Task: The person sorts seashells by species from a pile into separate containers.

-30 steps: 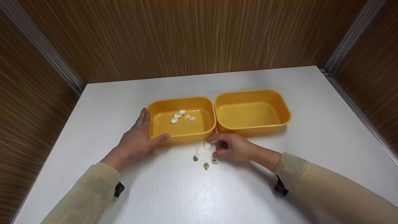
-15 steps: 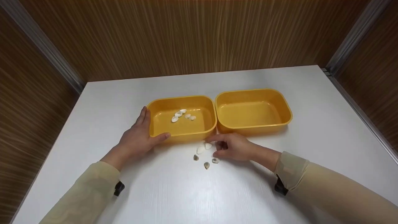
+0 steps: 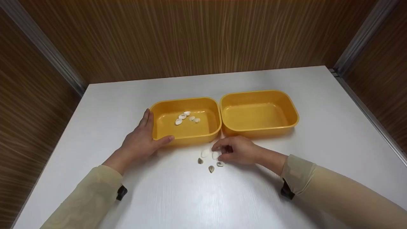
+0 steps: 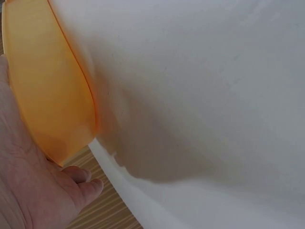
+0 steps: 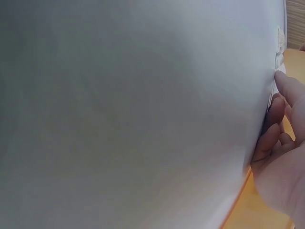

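Note:
My left hand [image 3: 140,141] rests against the left end of a yellow plastic tub [image 3: 190,140], fingers straight along its outer side and thumb over the near rim. In the left wrist view, the palm lies close along the yellow wall [image 4: 52,86]. Several white seashells [image 3: 182,116] lie inside this tub. On the white table in front, my right hand [image 3: 240,151] has its thumb and curled index finger at either side of a white seashell [image 3: 215,155]. Another white seashell [image 3: 205,153] lies just left of it. Nearer to me are three small dark-patterned seashells [image 3: 211,169].
A second yellow tub [image 3: 259,129], bare inside, stands right beside the first on the white table [image 3: 178,197]. Wood-grain panels [image 3: 203,38] enclose the table at the back and sides.
My right index finger has drawn back toward the thumb, and the white seashell under it has slid a little toward me and to the right. My left hand has stayed on the tub.

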Demonstrator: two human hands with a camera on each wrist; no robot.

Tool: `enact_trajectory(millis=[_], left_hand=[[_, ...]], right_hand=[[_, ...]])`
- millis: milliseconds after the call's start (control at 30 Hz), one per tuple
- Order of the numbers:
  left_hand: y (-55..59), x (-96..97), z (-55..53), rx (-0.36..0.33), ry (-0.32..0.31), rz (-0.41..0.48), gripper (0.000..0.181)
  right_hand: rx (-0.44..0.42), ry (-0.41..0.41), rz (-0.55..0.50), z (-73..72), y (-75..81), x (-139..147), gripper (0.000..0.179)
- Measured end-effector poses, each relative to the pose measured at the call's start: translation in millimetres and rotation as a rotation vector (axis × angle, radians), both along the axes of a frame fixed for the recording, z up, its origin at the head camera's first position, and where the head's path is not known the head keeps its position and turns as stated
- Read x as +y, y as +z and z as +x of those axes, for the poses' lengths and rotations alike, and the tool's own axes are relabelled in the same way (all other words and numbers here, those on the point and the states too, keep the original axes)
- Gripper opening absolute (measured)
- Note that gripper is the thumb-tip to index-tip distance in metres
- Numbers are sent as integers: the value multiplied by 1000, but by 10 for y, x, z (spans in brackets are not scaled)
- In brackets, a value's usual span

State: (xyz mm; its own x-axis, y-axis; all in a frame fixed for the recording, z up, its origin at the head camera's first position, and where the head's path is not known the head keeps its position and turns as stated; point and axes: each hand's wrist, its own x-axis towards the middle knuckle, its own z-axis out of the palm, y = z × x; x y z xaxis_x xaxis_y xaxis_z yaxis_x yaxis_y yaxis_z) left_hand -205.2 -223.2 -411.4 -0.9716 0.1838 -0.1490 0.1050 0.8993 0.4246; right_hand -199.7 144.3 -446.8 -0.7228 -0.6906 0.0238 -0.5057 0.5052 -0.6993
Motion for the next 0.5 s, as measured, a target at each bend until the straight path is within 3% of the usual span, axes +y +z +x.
enact_trajectory(millis=[500], left_hand=[[-3,1,2,18,-11,6,133]], right_hand=[[9,2,14,14,10,-2,14]])
